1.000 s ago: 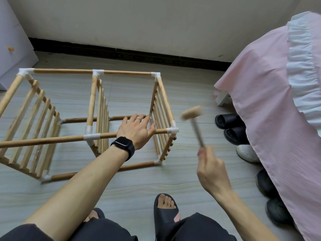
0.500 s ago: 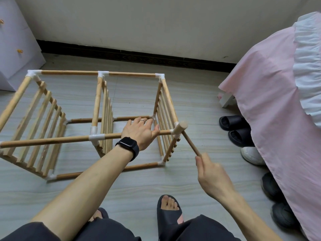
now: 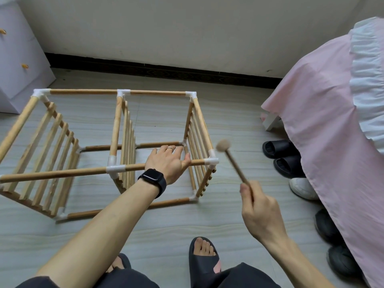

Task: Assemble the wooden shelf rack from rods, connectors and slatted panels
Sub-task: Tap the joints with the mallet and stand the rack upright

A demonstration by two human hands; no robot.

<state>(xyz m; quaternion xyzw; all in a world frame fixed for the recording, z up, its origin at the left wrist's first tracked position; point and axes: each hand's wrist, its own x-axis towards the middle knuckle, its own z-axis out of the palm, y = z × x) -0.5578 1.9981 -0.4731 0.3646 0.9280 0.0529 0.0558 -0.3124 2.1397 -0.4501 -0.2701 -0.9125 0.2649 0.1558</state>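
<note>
The wooden shelf rack [image 3: 116, 129] lies on its side on the floor, its rods joined by white connectors, with three slatted panels standing in it. My left hand [image 3: 167, 162] grips the near top rod [image 3: 62, 173] just left of the right corner connector [image 3: 211, 161]. My right hand [image 3: 259, 213] holds the handle of a small wooden mallet [image 3: 232, 161]. The mallet head hovers a little to the right of and above that corner connector, not touching it.
A bed with a pink cover [image 3: 332, 121] fills the right side, with black slippers [image 3: 280, 154] and a white shoe [image 3: 302, 188] beside it. A pale cabinet [image 3: 18, 65] stands at the back left. My sandalled foot [image 3: 204, 254] is near the front.
Half a second ago the mallet head was against the right corner connector; it has now swung back up and to the right. My left hand keeps its grip on the rod.
</note>
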